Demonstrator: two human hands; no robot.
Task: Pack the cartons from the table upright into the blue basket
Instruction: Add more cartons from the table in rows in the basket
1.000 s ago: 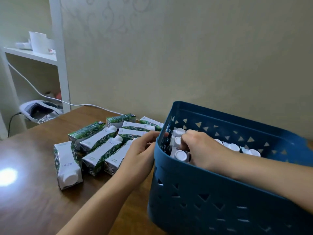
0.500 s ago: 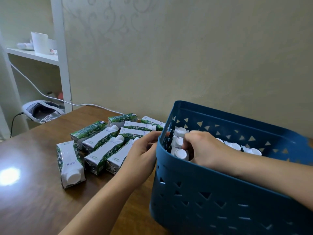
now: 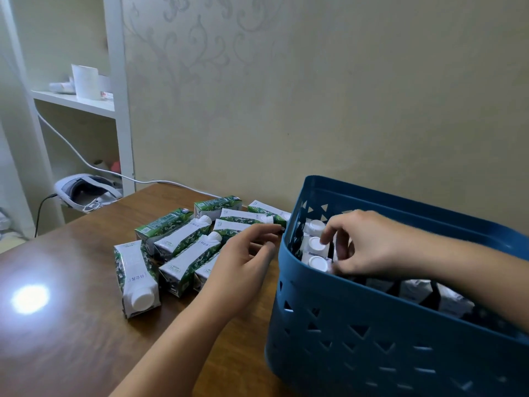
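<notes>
The blue basket [image 3: 343, 325] stands on the right of the brown table, with several white-capped cartons [image 3: 316, 245] upright at its left end. My right hand [image 3: 369, 245] reaches inside over the rim, its fingers curled down round the top of one carton beside those caps. My left hand [image 3: 243, 259] hovers just outside the basket's left wall with relaxed fingers, holding nothing. Under and left of it, several green-and-white cartons [image 3: 186, 242] lie on their sides on the table. One more carton [image 3: 134, 276] lies apart, cap toward me.
A white headset [image 3: 83, 193] with a dark cord sits at the table's far left corner. A white cable [image 3: 86, 164] runs along the wall to a white shelf [image 3: 77, 101]. The wall stands close behind the basket. Bare tabletop [image 3: 71, 339] lies at the near left.
My left hand has come off the basket's rim and its fingers have straightened. My right hand has lifted a little inside the basket, its fingers now spread over the carton tops.
</notes>
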